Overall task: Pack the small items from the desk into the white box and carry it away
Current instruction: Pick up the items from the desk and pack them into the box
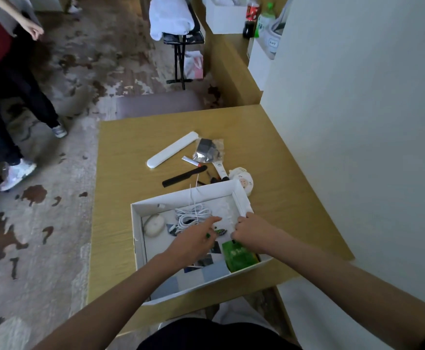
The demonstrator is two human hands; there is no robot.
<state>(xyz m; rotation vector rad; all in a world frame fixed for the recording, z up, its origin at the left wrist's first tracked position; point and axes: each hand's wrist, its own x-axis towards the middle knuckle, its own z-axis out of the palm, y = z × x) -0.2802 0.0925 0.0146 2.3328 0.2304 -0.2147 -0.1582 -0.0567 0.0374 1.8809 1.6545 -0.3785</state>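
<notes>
The white box sits open on the wooden desk. Inside lie a coiled white cable, a white oval case, a green packet and some photos. My left hand is inside the box, index finger stretched toward the cable, holding nothing I can see. My right hand grips the box's right wall. Beyond the box on the desk lie a long white case, a black comb, a foil packet, a white tube and a round white pouch.
A white wall borders the desk on the right. A person stands on the patterned carpet at the left. Beyond the desk are a chair seat, a black stand with a white cloth, and a counter with bottles.
</notes>
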